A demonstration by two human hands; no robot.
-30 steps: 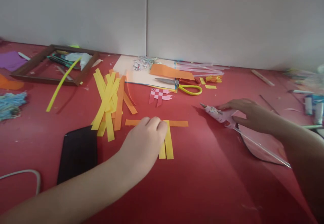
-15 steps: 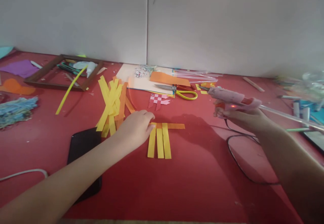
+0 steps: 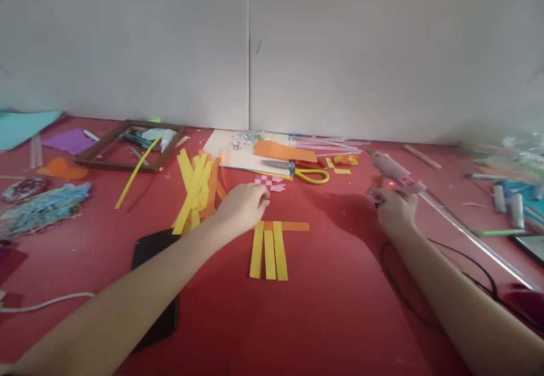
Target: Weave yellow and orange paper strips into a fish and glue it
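My right hand [image 3: 396, 208] is wrapped around a pink hot glue gun [image 3: 390, 167] with a small red light on. Its nozzle points up and to the left, and a long clear glue stick [image 3: 471, 234] extends from its back. My left hand [image 3: 245, 205] has curled fingers close to the thumb; anything between them is hidden. Just behind it lies a pink-and-white checked paper fish [image 3: 267, 182], partly covered. In front of it, three yellow paper strips [image 3: 269, 254] hang side by side from an orange paper strip [image 3: 295, 226] on the red table.
Yellow strips [image 3: 193, 191] are heaped left of centre beside a black phone [image 3: 155, 245]. Yellow-handled scissors [image 3: 312, 176] lie behind, near an orange paper piece [image 3: 283, 150]. A brown frame [image 3: 114, 166] holds pens. A black cord [image 3: 480, 262] loops at right.
My left hand has shifted off the orange strip's left end toward the paper fish, its fingertips drawing nearer together. My right hand has lowered and turned the glue gun. The view has tilted up slightly.
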